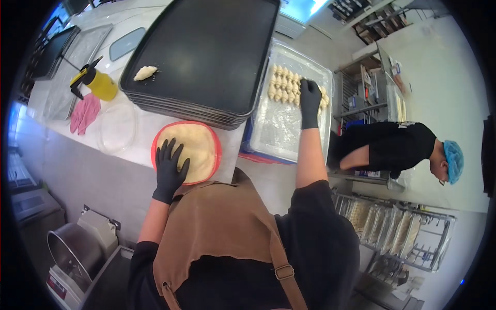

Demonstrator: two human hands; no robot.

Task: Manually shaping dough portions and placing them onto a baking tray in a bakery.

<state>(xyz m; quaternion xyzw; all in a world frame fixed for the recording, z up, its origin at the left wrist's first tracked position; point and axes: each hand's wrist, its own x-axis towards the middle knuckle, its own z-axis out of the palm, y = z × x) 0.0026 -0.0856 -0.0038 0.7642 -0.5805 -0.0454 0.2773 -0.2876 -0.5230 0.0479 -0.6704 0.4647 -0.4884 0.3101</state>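
Observation:
My left hand, in a black glove, lies with spread fingers on the pale, crumb-like filling of a round red container at the table's front edge. To the right, my black-gloved right hand reaches over a clear-lined tray. Its fingers are curled down at the rows of small shaped dough pieces; whatever they grip is hidden under the hand. One crumb-coated dough piece rests on the left side of the top black baking tray, with loose crumbs around it.
Several black baking trays are stacked under the top one. Left of them are a yellow spray bottle, a pink glove or cloth and a clear round lid. A person in a blue hair cover stands at right, near a tray rack.

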